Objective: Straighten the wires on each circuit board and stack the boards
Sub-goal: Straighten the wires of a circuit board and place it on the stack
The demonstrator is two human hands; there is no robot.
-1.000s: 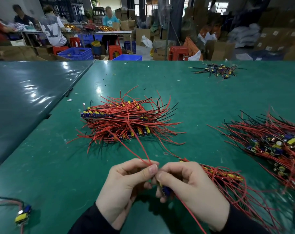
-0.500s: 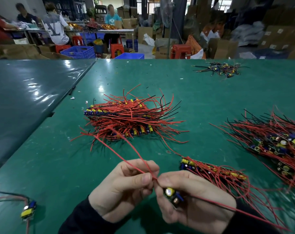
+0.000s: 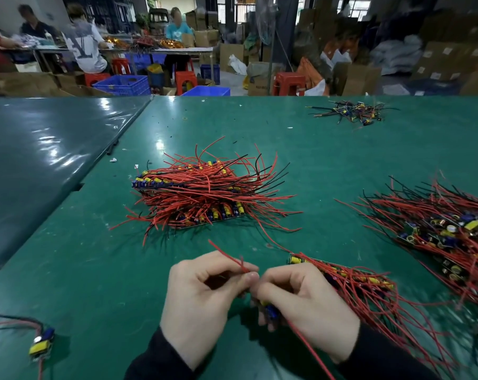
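A green worktop (image 3: 328,149) is seen carrying a large stack of boards (image 3: 202,193) with red wires at centre and a loose heap (image 3: 448,231) at right. A short row of boards (image 3: 350,275) lies just beside the right hand (image 3: 306,305). A small circuit board (image 3: 272,311) is gripped in that hand's curled fingers near the front edge. One red wire (image 3: 229,256) is pinched by the left hand (image 3: 205,300).

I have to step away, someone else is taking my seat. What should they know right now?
Left hand: pinches a red wire by its end.
Right hand: holds the small board the wire belongs to.
Done: a stack of boards lies mid-table, a shorter row beside the right hand.
Left: the tangled heap at right, one loose board at left.
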